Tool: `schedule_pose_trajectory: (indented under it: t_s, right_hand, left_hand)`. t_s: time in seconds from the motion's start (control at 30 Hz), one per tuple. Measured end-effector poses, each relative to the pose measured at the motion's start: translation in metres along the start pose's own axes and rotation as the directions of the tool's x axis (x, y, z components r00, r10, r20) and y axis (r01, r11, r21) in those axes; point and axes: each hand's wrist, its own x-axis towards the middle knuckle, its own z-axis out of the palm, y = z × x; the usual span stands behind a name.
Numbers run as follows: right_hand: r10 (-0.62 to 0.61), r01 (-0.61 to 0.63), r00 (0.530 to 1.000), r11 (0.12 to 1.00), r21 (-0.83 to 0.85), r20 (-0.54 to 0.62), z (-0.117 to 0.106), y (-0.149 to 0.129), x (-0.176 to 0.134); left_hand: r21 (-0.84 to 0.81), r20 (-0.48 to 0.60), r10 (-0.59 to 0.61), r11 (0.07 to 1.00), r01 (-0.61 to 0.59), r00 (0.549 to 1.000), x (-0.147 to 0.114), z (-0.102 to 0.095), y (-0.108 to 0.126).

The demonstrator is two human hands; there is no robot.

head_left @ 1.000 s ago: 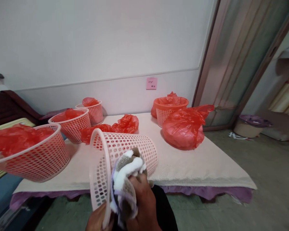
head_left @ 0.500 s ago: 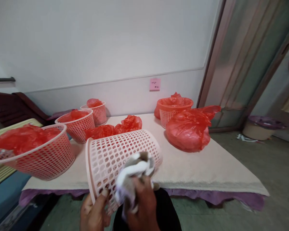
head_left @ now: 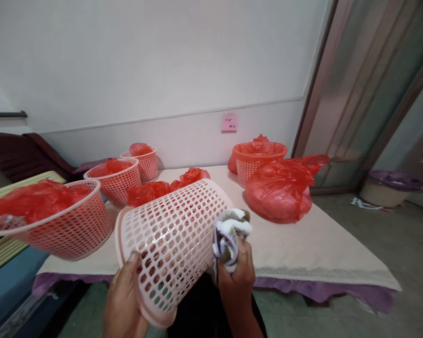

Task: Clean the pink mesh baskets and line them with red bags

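A pink perforated plastic basket (head_left: 178,234) is tipped on its side in front of me, its rim toward the lower left. My left hand (head_left: 125,300) grips that rim, thumb on the outer wall and the other fingers inside, partly seen through the holes. Bunched in my right hand (head_left: 238,277) is a cloth (head_left: 231,234) with white, brown and purple patches. It lies against the basket's base end on the right. Behind the basket, crumpled red plastic bags (head_left: 155,191) rest on the covered table.
Pink baskets (head_left: 74,234) lined with red bags stand on the left. At the right are another lined basket (head_left: 245,171) and a full red bag (head_left: 278,197). A white cover (head_left: 324,253) lies over the table. A bin (head_left: 384,190) stands on the floor by the door.
My right hand has moved the cloth rightward from the basket's side to its base end. The basket has tilted, its rim end lower and nearer, with my left hand still holding the rim.
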Motion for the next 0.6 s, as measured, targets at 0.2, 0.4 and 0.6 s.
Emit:
schedule_pose_trajectory:
  t_s: [0.2,0.4,0.6]
  right_hand:
    - [-0.126,0.095,0.977,0.979,0.18,0.169,0.018,-0.048,-0.059]
    - [-0.052,0.034,0.984,0.994,0.106,0.172,0.028,-0.075,-0.076]
    - [-0.111,0.109,0.991,0.993,0.034,0.078,0.018,-0.081,-0.07]
  left_hand:
    - [0.04,-0.078,0.079,0.996,-0.076,0.994,-0.001,0.025,0.011]
    - [0.393,-0.243,0.326,0.894,-0.215,0.914,-0.007,0.049,0.033]
    - [0.305,-0.172,0.247,0.934,-0.187,0.954,-0.008,0.043,0.017]
